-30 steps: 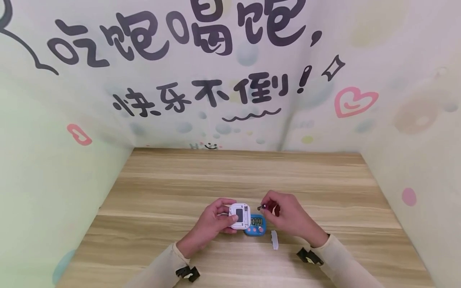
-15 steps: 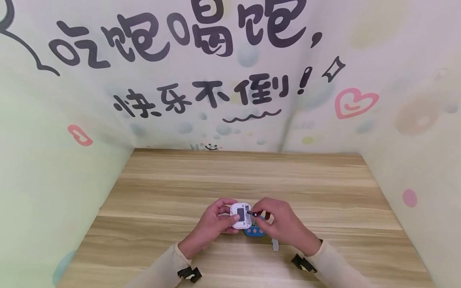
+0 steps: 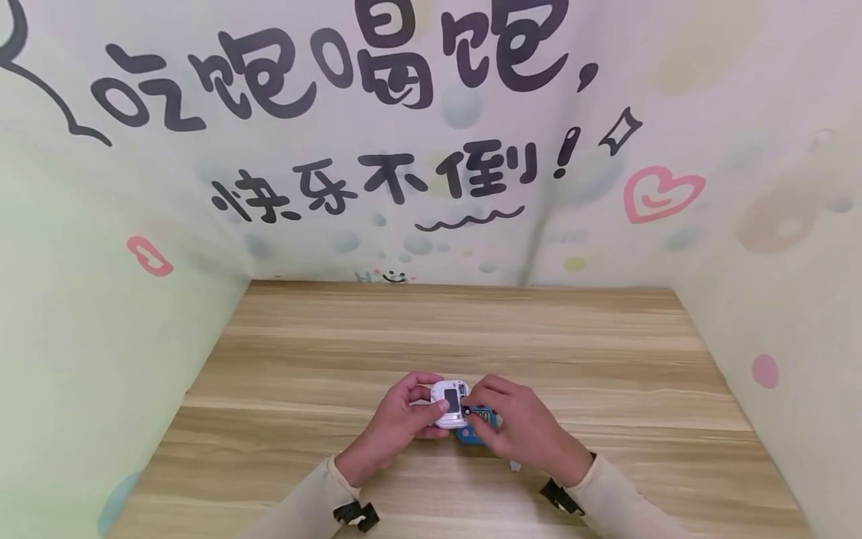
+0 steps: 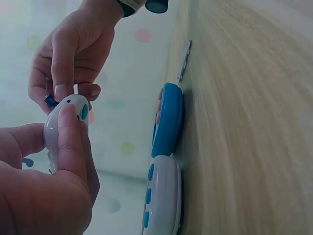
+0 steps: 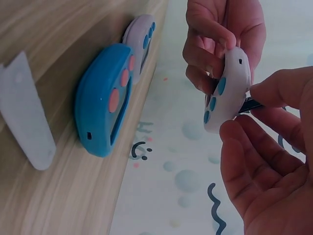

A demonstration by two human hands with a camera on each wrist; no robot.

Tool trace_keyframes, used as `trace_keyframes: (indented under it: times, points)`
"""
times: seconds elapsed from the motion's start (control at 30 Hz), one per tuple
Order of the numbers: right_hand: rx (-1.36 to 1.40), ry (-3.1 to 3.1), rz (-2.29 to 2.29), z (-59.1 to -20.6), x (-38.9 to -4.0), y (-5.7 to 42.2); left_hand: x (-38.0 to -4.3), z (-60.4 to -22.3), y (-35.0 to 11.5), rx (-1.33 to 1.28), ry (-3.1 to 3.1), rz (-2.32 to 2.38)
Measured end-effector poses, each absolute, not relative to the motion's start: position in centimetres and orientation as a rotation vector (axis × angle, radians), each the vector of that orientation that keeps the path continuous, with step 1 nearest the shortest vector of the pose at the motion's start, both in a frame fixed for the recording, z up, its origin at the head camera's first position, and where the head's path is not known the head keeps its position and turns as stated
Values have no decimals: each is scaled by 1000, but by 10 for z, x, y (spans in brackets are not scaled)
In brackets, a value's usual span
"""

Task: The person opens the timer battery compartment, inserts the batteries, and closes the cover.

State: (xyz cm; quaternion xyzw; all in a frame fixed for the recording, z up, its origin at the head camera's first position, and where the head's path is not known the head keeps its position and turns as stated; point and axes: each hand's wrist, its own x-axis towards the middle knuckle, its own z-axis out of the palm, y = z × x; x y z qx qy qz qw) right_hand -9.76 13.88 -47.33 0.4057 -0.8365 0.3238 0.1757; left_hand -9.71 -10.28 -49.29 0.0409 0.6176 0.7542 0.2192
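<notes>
My left hand (image 3: 393,415) grips a white digital timer (image 3: 443,421) above the table, its back turned up and its battery slot uncovered. Blue buttons on the timer's front show in the right wrist view. My right hand (image 3: 528,427) pinches a small dark battery (image 5: 251,105) at the slot along the timer's right side. Fingertips cover much of the battery. Below the hands a blue timer (image 3: 474,436) with pink buttons lies on the table, partly covered by the right hand in the head view.
A second white timer (image 4: 164,200) with blue buttons lies beside the blue one, hidden in the head view. A loose white battery cover (image 5: 29,112) lies near the right wrist. The wooden table (image 3: 323,329) meets printed walls at the back and sides.
My right hand has moved left and slightly down, bringing the battery from beside the white timer into its slot. The left hand has barely moved. The right hand now hides most of the cover.
</notes>
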Motion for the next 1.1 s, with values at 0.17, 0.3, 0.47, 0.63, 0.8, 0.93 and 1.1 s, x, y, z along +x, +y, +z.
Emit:
trace_keyframes:
  times: [0.17, 0.3, 0.47, 0.63, 0.8, 0.93, 1.1]
  points:
    - [1170, -2371, 957, -476, -98, 140, -96, -493, -104, 102, 1718, 2078]
    - [1183, -2374, 995, -478, -97, 141, -96, -492, -106, 97, 1726, 2082]
    - [1174, -2379, 1029, -478, -96, 141, -95, -491, -108, 109, 1732, 2075]
    - [1122, -2443, 1111, -477, -98, 143, -96, -489, -108, 134, 1726, 2064]
    - [1106, -2500, 1193, -476, -100, 145, -96, -487, -109, 173, 1720, 2052]
    - [1133, -2517, 1256, -477, -102, 146, -94, -486, -108, 189, 1718, 2041]
    - [1131, -2546, 1307, -479, -103, 146, -93, -487, -108, 202, 1712, 2033]
